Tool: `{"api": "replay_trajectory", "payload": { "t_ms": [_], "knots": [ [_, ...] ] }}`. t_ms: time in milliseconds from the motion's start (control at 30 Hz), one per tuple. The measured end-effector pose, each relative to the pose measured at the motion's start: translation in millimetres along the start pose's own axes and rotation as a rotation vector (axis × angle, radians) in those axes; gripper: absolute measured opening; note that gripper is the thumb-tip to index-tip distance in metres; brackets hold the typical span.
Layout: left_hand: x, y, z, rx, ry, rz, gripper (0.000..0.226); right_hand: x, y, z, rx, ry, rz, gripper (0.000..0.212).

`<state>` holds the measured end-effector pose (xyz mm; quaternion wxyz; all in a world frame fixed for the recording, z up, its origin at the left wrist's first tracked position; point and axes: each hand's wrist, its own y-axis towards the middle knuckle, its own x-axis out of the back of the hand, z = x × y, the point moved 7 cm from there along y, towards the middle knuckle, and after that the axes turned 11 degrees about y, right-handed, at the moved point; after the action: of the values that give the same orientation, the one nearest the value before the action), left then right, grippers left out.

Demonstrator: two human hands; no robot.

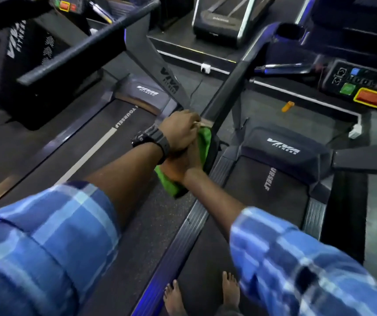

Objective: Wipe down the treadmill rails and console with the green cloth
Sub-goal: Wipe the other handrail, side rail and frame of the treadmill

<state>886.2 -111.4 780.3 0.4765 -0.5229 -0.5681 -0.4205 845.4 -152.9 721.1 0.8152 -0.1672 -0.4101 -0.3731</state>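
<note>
Left hand (180, 131) overlaps right hand (183, 163); green cloth (203, 142) mostly hidden.

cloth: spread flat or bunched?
Bunched. The cloth is wadded under both hands, left hand over right hand, against the rail; only crumpled green edges show around them.

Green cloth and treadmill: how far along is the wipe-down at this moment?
Done: nothing can be confirmed; no rail shows a visible wiped mark. In hand: both hands, left hand over right hand, hold the green cloth against the lower end of the dark handrail. Left: the console at right sits untouched.
</note>
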Motion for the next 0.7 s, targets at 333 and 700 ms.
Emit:
{"api": "replay_trajectory", "payload": {
  "t_ms": [333, 700],
  "knots": [
    [-27.6, -57.3, 41.7, 0.385, -0.489, 0.091, 0.063, -2.9, -37.3, -45.1, -0.233, 0.953, -0.685, 0.053],
    [-51.5, -77.8, 59.6, 0.431, -0.902, 0.138, 0.079, -50.8, -47.5, -56.5, -0.722, 1.550, -0.718, 0.058]
  ]
}}
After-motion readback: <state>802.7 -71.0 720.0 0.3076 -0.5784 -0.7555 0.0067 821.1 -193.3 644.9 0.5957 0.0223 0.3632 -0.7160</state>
